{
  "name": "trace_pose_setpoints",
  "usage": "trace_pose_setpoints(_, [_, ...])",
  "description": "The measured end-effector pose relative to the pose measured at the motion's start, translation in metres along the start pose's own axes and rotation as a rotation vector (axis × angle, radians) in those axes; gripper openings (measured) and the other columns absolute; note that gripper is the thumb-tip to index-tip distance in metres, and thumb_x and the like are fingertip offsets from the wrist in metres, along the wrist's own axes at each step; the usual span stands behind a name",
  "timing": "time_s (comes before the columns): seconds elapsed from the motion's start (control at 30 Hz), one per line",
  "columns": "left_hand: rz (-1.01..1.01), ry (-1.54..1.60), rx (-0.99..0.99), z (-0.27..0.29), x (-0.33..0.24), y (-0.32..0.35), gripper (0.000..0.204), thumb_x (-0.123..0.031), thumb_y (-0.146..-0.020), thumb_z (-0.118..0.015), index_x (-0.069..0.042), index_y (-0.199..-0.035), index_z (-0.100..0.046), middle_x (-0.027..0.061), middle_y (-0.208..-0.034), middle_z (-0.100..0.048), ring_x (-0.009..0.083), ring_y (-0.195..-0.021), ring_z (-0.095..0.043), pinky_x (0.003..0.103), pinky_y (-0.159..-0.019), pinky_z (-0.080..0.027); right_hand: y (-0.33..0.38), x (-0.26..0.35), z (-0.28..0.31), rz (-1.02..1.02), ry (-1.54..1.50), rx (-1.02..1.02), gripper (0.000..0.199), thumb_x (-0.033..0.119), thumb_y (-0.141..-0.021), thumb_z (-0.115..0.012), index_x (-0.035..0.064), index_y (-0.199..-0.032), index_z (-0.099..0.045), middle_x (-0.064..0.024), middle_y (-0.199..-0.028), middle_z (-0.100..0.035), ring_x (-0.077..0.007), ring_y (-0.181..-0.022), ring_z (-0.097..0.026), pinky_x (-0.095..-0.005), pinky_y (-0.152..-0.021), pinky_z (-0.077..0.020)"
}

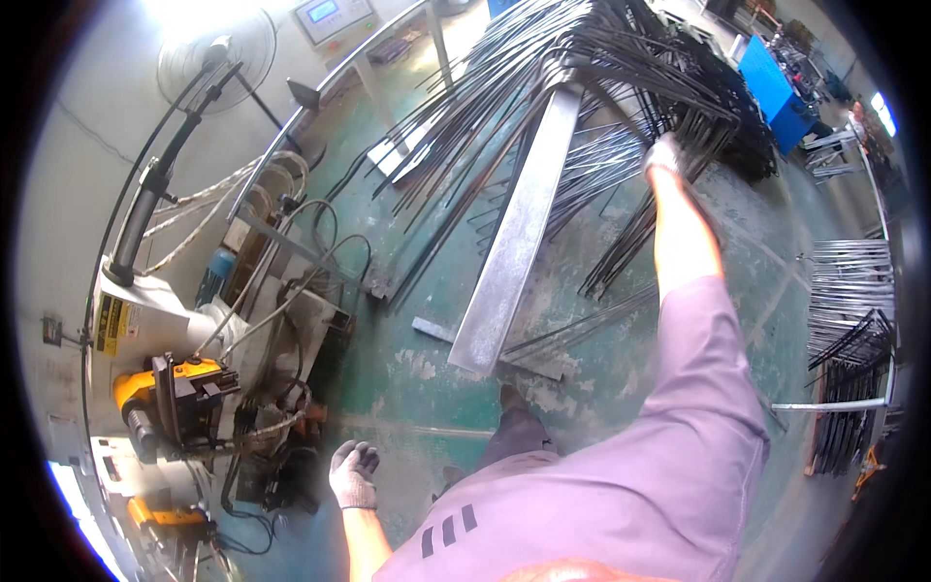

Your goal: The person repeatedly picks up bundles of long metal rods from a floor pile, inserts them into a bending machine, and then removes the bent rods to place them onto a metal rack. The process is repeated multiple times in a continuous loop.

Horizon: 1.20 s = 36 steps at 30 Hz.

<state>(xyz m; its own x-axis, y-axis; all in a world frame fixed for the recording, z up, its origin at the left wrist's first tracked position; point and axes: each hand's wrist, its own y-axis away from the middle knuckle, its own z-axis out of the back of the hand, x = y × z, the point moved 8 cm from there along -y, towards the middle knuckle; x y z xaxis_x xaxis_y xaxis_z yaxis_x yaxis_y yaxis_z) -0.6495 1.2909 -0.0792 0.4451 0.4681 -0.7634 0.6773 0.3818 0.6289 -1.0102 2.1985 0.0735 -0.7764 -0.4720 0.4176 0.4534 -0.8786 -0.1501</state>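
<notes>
1. The green floor (417, 388), worn pale in patches, spreads under everything in the middle.
2. Dark, thin rods (504, 87) form a big, tangled heap at upper centre, fanning out toward the lower left; a loose bundle at the heap's right side slants down to the floor.
3. The machine (160, 383) fills the left side, with white and yellow parts, cables and hoses.
4. The beam (524, 233), grey and flat-faced, runs from the heap down toward the person; rods lie across its upper end.
5. The rack (836, 405), a pale frame at far right, stands beside more rods, some shiny, some black.
6. The fan (218, 63) is at upper left, near the wall.
7. The blue panel (776, 92) stands at upper right, beyond the heap.
8. The control box (335, 17), with a small lit screen, sits at the top, left of the heap.
9. The bar (432, 329) lies low, its 2 ends showing on either side of the beam.
10. The right hand (663, 155), in a pale glove, reaches out to the heap's right side, against the rods; I cannot tell whether its fingers grip any.
11. The left hand (353, 473), gloved too, is low between machine and person, empty, its fingers loosely curled.
</notes>
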Motion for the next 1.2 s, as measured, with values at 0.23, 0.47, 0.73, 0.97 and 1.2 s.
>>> trace_pose_setpoints(0.23, [0.177,0.033,-0.045,-0.010,0.068,0.062,0.035,-0.003,-0.102,-0.065,0.002,-0.136,-0.063,0.0210,-0.114,-0.077,0.0353,-0.093,-0.077,0.049,-0.085,-0.065,0.124,0.030,0.023,0.696,-0.021,-0.737,0.055,0.034,-0.105,-0.062,0.0037,-0.150,-0.057,-0.0216,-0.154,-0.058,-0.0394,-0.146,-0.053,-0.0545,-0.125,-0.0381])
trace_pose_setpoints(0.47, [0.027,-0.020,-0.327,0.112,0.085,0.139,0.026,-0.008,-0.097,-0.073,0.001,-0.122,-0.073,0.0103,-0.098,-0.079,0.0188,-0.087,-0.075,0.034,-0.080,-0.061,0.480,-0.167,-0.213,0.608,0.417,0.747,0.086,0.039,-0.101,-0.076,0.0041,-0.170,-0.038,-0.0266,-0.169,-0.048,-0.0375,-0.155,-0.050,-0.0454,-0.129,-0.0407])
trace_pose_setpoints(0.73, [-0.236,0.157,-0.495,0.347,0.166,0.225,0.023,-0.008,-0.099,-0.068,0.002,-0.120,-0.071,0.0082,-0.099,-0.078,0.0150,-0.084,-0.073,0.032,-0.080,-0.060,0.818,-0.185,-0.208,0.655,0.180,1.389,0.031,0.013,-0.096,-0.075,0.0032,-0.125,-0.073,-0.0120,-0.099,-0.078,-0.0252,-0.080,-0.073,-0.0403,-0.075,-0.0579])
trace_pose_setpoints(0.97, [-0.044,0.620,-0.913,0.561,0.301,0.353,0.021,-0.002,-0.095,-0.071,-0.001,-0.116,-0.072,0.0110,-0.094,-0.076,0.0198,-0.077,-0.073,0.034,-0.069,-0.060,0.919,-0.099,-0.212,0.738,0.149,1.312,0.022,0.023,-0.101,-0.079,0.0026,-0.107,-0.079,-0.0075,-0.082,-0.075,-0.0214,-0.063,-0.067,-0.0405,-0.053,-0.0519])
trace_pose_setpoints(1.2, [-0.118,0.878,-0.974,0.677,0.326,0.361,0.021,-0.002,-0.097,-0.070,-0.004,-0.118,-0.072,0.0119,-0.099,-0.078,0.0207,-0.079,-0.074,0.034,-0.067,-0.059,1.123,-0.073,-0.188,0.751,0.394,1.305,0.013,0.017,-0.103,-0.074,0.0040,-0.101,-0.073,-0.0060,-0.071,-0.064,-0.0208,-0.056,-0.062,-0.0377,-0.047,-0.0483])
